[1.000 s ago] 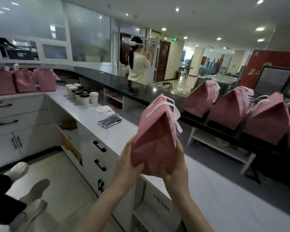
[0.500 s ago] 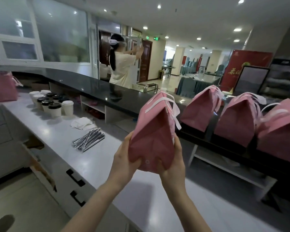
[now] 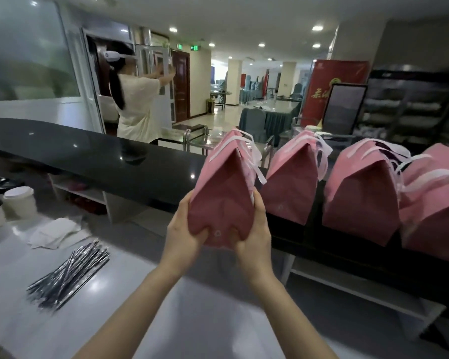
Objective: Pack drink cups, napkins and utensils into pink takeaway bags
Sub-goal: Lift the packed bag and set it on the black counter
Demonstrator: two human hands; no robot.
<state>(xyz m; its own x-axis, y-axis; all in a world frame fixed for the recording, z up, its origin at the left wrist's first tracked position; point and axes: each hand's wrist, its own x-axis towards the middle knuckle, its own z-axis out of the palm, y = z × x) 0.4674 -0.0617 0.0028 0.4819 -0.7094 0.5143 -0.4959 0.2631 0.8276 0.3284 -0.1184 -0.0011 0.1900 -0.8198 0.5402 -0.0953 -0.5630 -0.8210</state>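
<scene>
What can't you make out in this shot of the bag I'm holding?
Head view only:
- held pink bag: contents hidden by its closed paper walls.
- paper cups at left: cut off by the frame edge, count unclear.
- rightmost pink bag: cut off by the right edge.
- red banner lettering: blurred.
</scene>
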